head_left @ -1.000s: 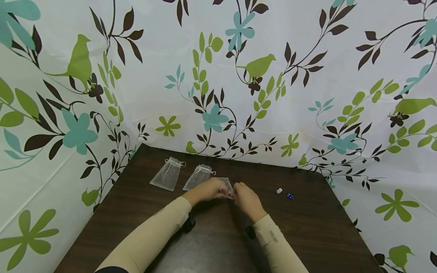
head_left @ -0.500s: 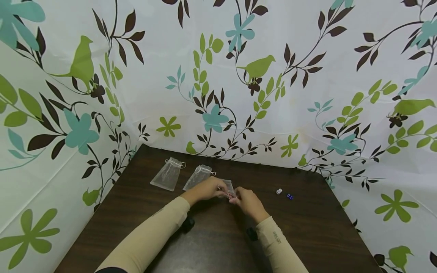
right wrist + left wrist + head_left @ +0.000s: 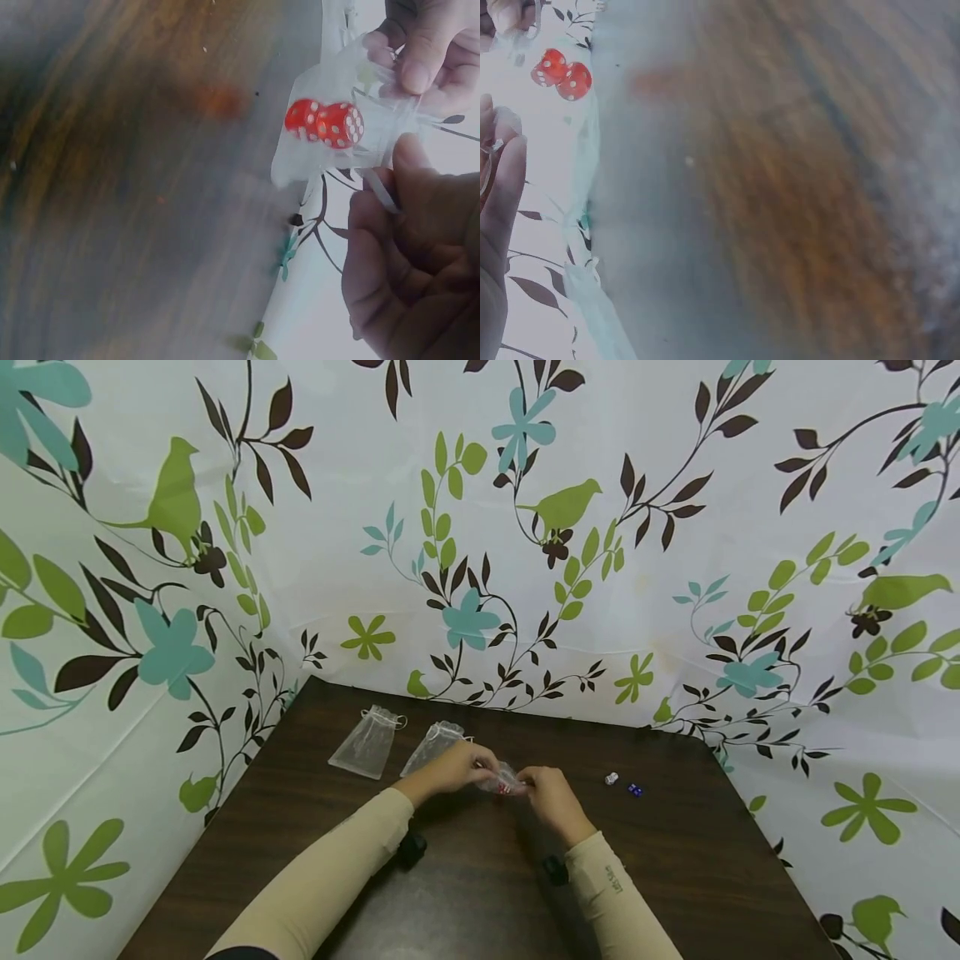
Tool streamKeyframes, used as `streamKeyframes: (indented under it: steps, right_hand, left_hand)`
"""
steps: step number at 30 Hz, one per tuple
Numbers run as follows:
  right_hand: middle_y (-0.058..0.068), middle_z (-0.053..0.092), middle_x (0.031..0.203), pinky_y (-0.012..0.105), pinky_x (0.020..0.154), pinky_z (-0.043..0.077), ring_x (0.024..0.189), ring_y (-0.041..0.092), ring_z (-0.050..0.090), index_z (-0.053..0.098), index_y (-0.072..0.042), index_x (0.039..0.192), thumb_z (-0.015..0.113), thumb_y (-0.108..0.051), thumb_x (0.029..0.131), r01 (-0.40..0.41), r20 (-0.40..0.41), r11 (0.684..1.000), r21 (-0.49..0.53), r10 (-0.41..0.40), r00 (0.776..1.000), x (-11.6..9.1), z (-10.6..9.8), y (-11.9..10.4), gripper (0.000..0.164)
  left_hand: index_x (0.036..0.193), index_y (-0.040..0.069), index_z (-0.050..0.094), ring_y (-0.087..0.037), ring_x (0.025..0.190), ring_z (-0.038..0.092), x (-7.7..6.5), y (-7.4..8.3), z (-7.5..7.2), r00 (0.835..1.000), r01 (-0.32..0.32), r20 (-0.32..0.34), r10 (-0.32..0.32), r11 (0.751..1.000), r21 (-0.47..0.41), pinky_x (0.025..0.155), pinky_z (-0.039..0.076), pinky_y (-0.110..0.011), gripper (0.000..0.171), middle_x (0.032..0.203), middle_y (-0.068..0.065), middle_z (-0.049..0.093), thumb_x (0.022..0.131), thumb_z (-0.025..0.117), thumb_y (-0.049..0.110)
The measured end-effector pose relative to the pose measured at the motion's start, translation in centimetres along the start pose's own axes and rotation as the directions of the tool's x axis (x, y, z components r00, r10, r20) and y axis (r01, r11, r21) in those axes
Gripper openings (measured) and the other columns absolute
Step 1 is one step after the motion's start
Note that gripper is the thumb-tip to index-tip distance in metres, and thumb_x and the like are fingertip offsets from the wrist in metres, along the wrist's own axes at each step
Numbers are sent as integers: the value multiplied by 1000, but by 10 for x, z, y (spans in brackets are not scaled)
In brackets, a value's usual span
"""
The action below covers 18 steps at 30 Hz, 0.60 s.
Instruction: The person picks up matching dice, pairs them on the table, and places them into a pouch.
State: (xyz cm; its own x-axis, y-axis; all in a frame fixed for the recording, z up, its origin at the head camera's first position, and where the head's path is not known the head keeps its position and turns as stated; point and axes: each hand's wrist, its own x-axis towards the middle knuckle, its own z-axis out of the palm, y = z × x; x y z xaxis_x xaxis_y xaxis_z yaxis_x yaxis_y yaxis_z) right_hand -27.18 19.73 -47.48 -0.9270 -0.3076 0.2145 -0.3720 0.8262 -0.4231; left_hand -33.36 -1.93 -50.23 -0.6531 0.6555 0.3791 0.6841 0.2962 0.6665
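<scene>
A small sheer drawstring bag [image 3: 503,773] is stretched between my two hands near the middle of the table. Two red dice with white dots [image 3: 324,124] show through the mesh at the bag's lower end. My left hand [image 3: 459,767] pinches one side of the bag's mouth between thumb and fingers. On the opposite side, my right hand [image 3: 553,800] pinches the mouth end, with a white ribbon [image 3: 381,190] at its fingertips. In the left wrist view, the dice [image 3: 562,73] hang above the blurred tabletop, beside the left hand [image 3: 499,202].
Two more sheer drawstring bags lie flat to the left, one farther out [image 3: 366,745] and one [image 3: 432,748] partly behind my left hand. A clear die pair [image 3: 612,778] and a blue pair [image 3: 635,790] sit right of my right hand. A patterned curtain [image 3: 480,527] borders the dark table [image 3: 465,893].
The bag's body, earlier lying out beyond the hands, has come down between them, and the red dice now show inside it. My right hand has shifted slightly to the right.
</scene>
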Motion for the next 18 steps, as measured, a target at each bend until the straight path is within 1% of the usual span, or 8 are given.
streamKeyframes:
  steps: [5, 6, 7, 10, 13, 18]
  right_hand:
    - [4, 73, 85, 34, 65, 53, 73, 14, 61, 77, -2, 93, 75, -1, 88, -52, -17, 999, 3, 52, 999, 1, -8, -2, 6]
    - [5, 73, 85, 34, 66, 53, 73, 14, 62, 77, -2, 93, 75, -1, 88, -58, -23, 998, 4, 58, 998, 1, -9, -2, 5]
    - [5, 73, 84, 34, 66, 53, 73, 14, 62, 77, -1, 91, 74, -1, 89, -58, -33, 998, 7, 58, 998, 1, -11, -3, 3]
    - [7, 73, 82, 35, 65, 54, 72, 16, 63, 76, 0, 89, 73, -1, 90, -53, -60, 998, 28, 54, 997, 2, -15, -6, 3]
    - [7, 72, 81, 35, 64, 53, 71, 15, 62, 75, 0, 88, 72, -2, 91, -50, -82, 998, 31, 52, 995, 4, -21, -9, 4]
    - [5, 71, 79, 34, 63, 52, 68, 15, 59, 76, -2, 86, 73, -6, 91, -86, -99, 996, 20, 88, 991, 6, -27, -10, 6]
  left_hand:
    - [93, 10, 76, -1, 74, 62, 4, 4, -6, 997, 80, -5, -81, 992, -96, 74, 53, -25, 3, 90, 3, 75, 92, 74, 8]
    - [94, 10, 76, -1, 73, 61, 5, 5, -7, 996, 90, -5, -91, 990, -112, 73, 53, -25, 3, 89, 4, 75, 92, 74, 8]
    - [94, 10, 76, -2, 73, 61, 5, 5, -8, 995, 101, -5, -102, 987, -127, 67, 53, -23, 3, 89, 4, 75, 93, 74, 8]
    - [96, 9, 75, -5, 72, 62, 7, 9, -11, 993, 113, -3, -115, 977, -180, 65, 52, -23, 4, 87, 2, 74, 94, 73, 7]
    - [97, 7, 75, -8, 71, 65, 8, 11, -15, 993, 113, 4, -115, 970, -216, 66, 56, -28, 4, 87, 0, 75, 94, 73, 7]
    - [99, 8, 74, -13, 74, 69, 10, 13, -19, 989, 145, 25, -143, 958, -248, 72, 60, -40, 5, 89, 1, 75, 95, 71, 8]
